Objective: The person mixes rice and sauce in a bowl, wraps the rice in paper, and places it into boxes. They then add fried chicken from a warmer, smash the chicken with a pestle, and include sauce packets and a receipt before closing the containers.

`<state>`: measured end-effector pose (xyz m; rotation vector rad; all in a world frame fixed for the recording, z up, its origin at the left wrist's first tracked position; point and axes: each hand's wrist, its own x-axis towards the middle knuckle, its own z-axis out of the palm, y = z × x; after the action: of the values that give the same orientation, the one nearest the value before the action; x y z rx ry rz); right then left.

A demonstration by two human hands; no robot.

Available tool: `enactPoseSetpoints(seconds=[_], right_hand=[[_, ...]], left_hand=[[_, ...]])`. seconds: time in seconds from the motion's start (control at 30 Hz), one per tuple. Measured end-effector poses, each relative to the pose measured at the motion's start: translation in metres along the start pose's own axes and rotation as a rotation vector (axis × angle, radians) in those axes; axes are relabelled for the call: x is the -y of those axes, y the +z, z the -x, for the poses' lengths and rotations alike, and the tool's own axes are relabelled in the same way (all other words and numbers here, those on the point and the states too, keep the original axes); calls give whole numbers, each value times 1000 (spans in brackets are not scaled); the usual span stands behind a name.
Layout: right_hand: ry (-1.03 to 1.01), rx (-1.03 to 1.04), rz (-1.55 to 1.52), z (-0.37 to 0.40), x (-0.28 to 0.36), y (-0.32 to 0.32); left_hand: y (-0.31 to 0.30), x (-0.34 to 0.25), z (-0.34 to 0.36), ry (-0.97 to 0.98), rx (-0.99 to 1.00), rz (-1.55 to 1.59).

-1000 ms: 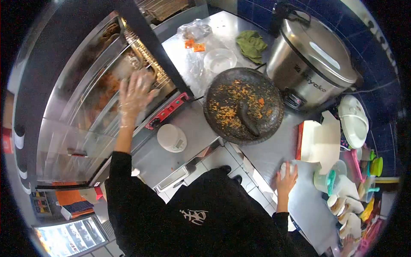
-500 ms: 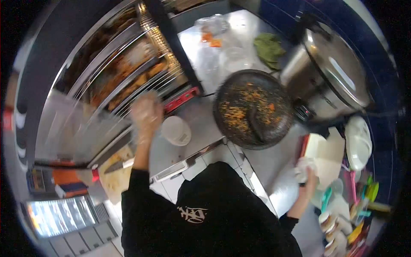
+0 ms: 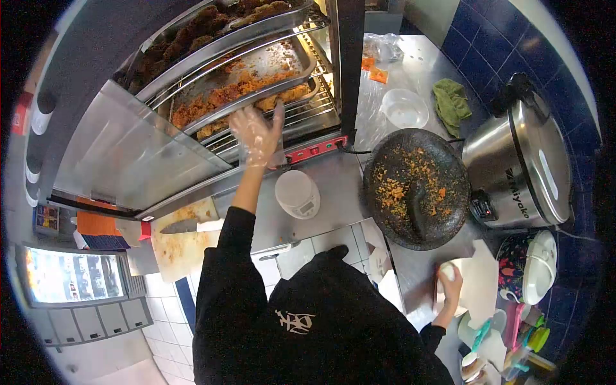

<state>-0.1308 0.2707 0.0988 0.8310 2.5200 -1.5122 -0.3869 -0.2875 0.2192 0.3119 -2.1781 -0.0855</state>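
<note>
My left hand, in a clear plastic glove, reaches into the food warmer just below the edge of the middle metal tray. Its thumb is spread away from the fingers, and I see nothing held in it. Orange-brown crumbed pieces lie in that tray, and more fried food shows on the tray beneath. My right hand is closed on a small white item, whose kind I cannot make out, at the near side of an open white takeaway box.
A dark stone pan with orange crumbs sits beside a steel rice cooker. A white kitchen scale stands below the warmer. A knife lies on the stained cutting board. The warmer's glass door juts left.
My view has shifted left, so the warmer shows more fully. My left hand has moved up to the middle tray's edge. My right hand has come against the takeaway box with the white item.
</note>
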Motion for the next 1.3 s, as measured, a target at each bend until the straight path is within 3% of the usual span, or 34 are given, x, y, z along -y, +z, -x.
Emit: enactPoseSetpoints(seconds=[0.1, 0.13, 0.23, 0.37, 0.4, 0.5, 0.53, 0.63, 0.67, 0.7, 0.8, 0.9, 0.97, 1.03, 1.1, 1.17, 1.23, 1.27, 1.3], right_hand=[[71, 113, 93, 7, -11, -13], [110, -80, 185, 2, -25, -13], [60, -416, 308, -18, -40, -1], [62, -710, 879, -23, -34, 50], [-135, -775, 767, -26, -45, 51], [-182, -678, 381, -22, -48, 42], [-171, -711, 316, -26, -53, 39], [-2, -546, 151, -21, -48, 11], [75, -614, 303, -31, -63, 6], [144, -610, 224, -27, -58, 6], [271, -543, 38, -5, 13, 18], [-39, -906, 413, -11, 2, 37], [-309, -929, 485, 6, 86, 57], [-450, -624, 411, -7, 125, 95], [-489, -466, 747, -14, 153, 129], [-450, -218, 827, -48, 130, 145], [-513, -198, 687, -55, 125, 134], [-538, -177, 615, -53, 125, 130], [-414, -112, 521, -53, 124, 119]], left_hand=[[31, -3, -16, -12, 1, 39], [36, -5, -19, -124, 312, -283], [59, 15, -22, -32, 286, -122], [39, 30, -15, 156, 283, -81], [34, 33, -14, 306, 169, -9], [15, 43, -14, 676, 271, 281], [20, 42, -11, 784, 112, 482], [-6, 28, 27, 705, 181, 624], [-14, 18, 41, 669, 218, 716], [-11, 8, 59, 662, 221, 773], [-28, -59, 105, 552, 323, 898], [-26, -138, 131, 415, 578, 1104], [-12, -184, 142, 328, 700, 1092], [10, -216, 153, 318, 742, 1005], [18, -226, 163, 348, 755, 885], [28, -232, 172, 383, 715, 924], [40, -218, 169, 425, 624, 1112], [40, -214, 165, 398, 743, 1063], [41, -215, 169, 334, 806, 1069]])
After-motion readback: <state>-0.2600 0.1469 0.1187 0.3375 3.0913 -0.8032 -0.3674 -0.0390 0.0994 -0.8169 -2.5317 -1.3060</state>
